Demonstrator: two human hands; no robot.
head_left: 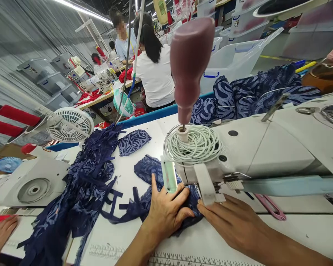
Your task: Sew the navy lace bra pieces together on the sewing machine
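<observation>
My left hand lies spread on a navy patterned fabric piece, pressing it flat on the white table in front of the sewing machine head. To its right, my right hand rests with fingers stretched out, its fingertips on the fabric's edge just below the machine's needle area. The needle and presser foot are hidden behind the machine's front. A maroon thread cone stands on top of the machine.
A long heap of navy fabric and straps lies at the left. More navy fabric is piled behind the machine. Pink scissors lie at the right. Another person's hand shows at far left. A small fan stands behind; people work further back.
</observation>
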